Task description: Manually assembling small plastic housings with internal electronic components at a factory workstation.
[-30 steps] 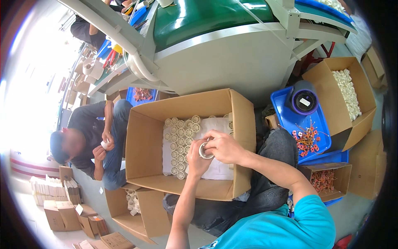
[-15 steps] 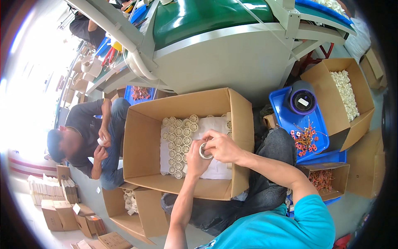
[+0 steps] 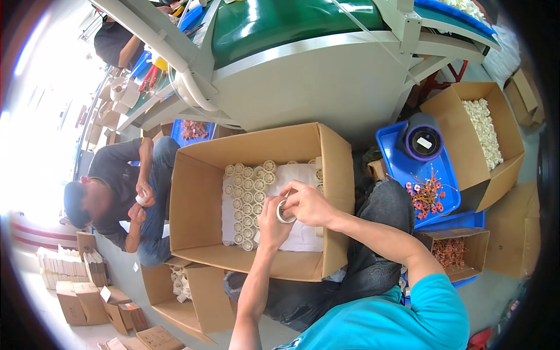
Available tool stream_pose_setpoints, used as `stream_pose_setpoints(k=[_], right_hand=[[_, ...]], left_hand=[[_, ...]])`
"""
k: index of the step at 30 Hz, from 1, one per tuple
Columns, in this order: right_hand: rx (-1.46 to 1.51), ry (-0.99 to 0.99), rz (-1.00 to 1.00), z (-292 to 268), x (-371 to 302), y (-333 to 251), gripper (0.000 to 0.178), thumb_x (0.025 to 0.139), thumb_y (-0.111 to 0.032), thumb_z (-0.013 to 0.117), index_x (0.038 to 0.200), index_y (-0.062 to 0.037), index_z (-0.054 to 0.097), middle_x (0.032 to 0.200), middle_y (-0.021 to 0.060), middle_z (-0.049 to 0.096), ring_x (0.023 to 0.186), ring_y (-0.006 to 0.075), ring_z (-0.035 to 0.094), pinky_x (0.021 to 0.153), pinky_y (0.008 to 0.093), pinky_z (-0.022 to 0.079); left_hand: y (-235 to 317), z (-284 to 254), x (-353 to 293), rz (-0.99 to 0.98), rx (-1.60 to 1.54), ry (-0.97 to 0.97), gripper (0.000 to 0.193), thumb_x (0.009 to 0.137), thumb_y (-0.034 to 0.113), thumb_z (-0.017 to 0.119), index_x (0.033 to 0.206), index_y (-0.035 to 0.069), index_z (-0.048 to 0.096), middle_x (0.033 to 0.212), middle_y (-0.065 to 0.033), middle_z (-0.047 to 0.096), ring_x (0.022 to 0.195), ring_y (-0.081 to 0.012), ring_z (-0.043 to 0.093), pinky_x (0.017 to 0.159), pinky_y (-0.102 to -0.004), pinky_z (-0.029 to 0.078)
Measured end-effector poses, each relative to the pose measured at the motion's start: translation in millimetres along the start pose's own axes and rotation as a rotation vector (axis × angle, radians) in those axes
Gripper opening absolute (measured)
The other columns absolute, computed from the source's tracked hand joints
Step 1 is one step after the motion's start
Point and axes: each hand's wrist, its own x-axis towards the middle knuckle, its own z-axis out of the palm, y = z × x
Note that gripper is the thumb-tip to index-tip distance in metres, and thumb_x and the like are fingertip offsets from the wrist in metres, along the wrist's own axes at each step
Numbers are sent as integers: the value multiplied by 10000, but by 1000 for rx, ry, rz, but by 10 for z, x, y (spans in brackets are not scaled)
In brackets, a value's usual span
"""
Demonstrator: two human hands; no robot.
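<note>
Over the open cardboard box, my left hand wraps round a short white plastic cylinder, its open end turned up. The fingers of my right hand are pinched together and reach into that opening. Whatever they hold inside is hidden. Below, rows of round white plastic parts stand on white paper in the left half of the box.
To the right, a blue tray carries a black-purple round container and red-orange wired pieces. A box of small white parts stands beyond. At left a co-worker handles a white part. Ahead is a green-belted conveyor.
The view has shifted slightly. My right fingers still work inside the white cylinder in my left hand, with only a slight change in their position.
</note>
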Motion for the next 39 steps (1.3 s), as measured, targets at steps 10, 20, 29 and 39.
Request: stream_pose_setpoints(k=[10,20,29,39], right_hand=[[42,39,-47,40,-19,-8,113,705,-21,711,807,-35,756,1048,119,626,841,251,632,797,364,509],[55,93,-94,76,-28,48,116,714,-11,700,812,-37,756,1068,108,633,813,226,619,773,363,513],[-211,188,-179,90,-57,-154,108,747,-26,702,852,-25,729,1086,104,635,885,270,637,775,375,524],[-120,98,-80,81,-34,-37,162,765,-20,662,901,-59,741,1095,106,640,946,276,640,824,389,518]], left_hand=[[-36,-26,33,143,-33,47,449,639,-15,776,1033,54,573,924,-133,629,750,-316,646,598,-387,539],[-35,-38,66,180,44,57,440,641,-14,775,1028,51,574,933,-136,637,765,-320,646,610,-383,536],[-46,-55,76,216,39,147,450,644,-34,765,1047,36,576,937,-142,635,794,-323,644,640,-385,539],[-48,-13,102,185,37,90,437,641,-45,760,1028,32,572,932,-146,643,788,-310,649,638,-375,544]])
